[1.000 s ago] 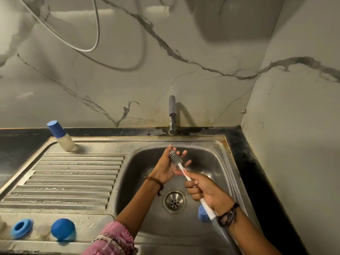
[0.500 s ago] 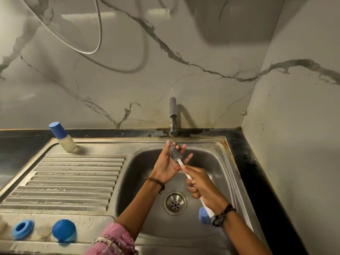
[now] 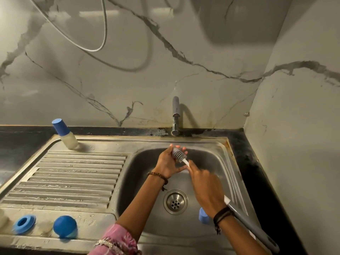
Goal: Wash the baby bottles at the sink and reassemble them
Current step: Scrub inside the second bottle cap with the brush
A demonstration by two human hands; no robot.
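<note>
Over a steel sink (image 3: 217, 159) set in a dark bench (image 3: 257, 181), a person's right hand (image 3: 204, 183) grips the long handle of a bottle brush (image 3: 179, 155) while the left hand (image 3: 168, 163) cups its ribbed grey head below the tap (image 3: 175, 115). The brush looks light, its head soft and likely slippery when wet; the stiff handle is the surer hold. A capped baby bottle (image 3: 64, 134) stands on the draining board (image 3: 73, 177), a blue ring (image 3: 24, 223) and a blue cap (image 3: 64, 226) at the front edge, marble-patterned walls behind.

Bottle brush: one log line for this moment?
left hand cups brush head | right hand grips brush handle | over sink | tap above
</note>
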